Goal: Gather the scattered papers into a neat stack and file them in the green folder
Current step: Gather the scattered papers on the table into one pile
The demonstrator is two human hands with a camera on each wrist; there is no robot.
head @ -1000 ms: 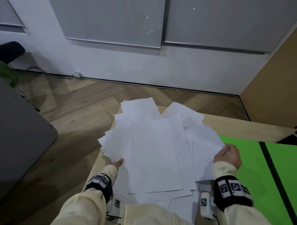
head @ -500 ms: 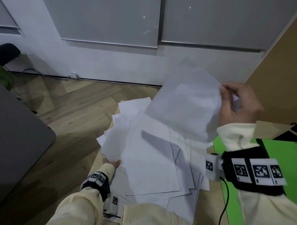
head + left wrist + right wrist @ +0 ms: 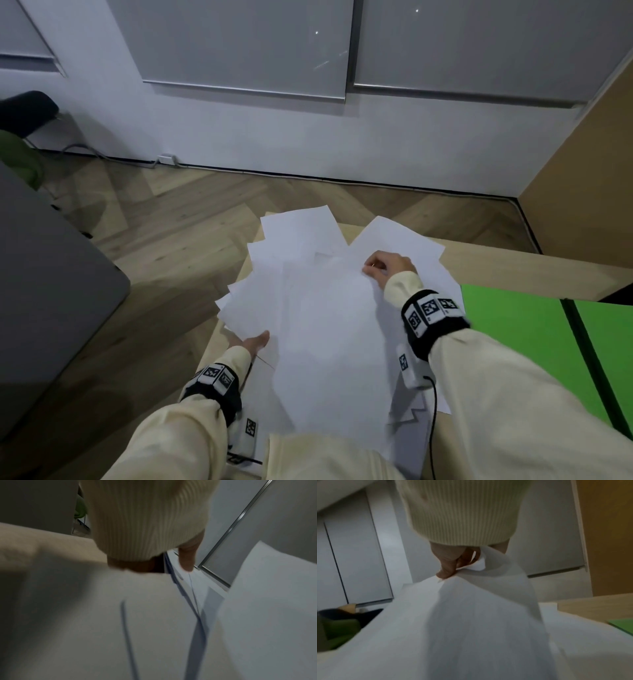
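Several white papers (image 3: 308, 274) lie fanned out over the left end of a wooden table (image 3: 513, 270). My right hand (image 3: 378, 270) pinches the far corner of one sheet (image 3: 335, 342) that lies over the middle of the pile; the right wrist view shows thumb and fingers (image 3: 447, 573) crumpling that corner. My left hand (image 3: 251, 342) holds the pile's left edge, thumb (image 3: 187, 561) on top and fingers hidden beneath the sheets. The green folder (image 3: 513, 329) lies open flat to the right of the papers, its corner (image 3: 623, 624) showing in the right wrist view.
The table's left edge drops to a wooden floor (image 3: 171, 240). A grey tabletop (image 3: 51, 291) stands to the left, with a dark chair (image 3: 24, 109) behind it. A white wall (image 3: 274, 137) runs along the back and a tan panel (image 3: 582, 164) at the right.
My right hand picked a sheet off the right side of the pile, lifted it high, and has now brought it down over the middle of the pile. The left hand has stayed at the left edge.
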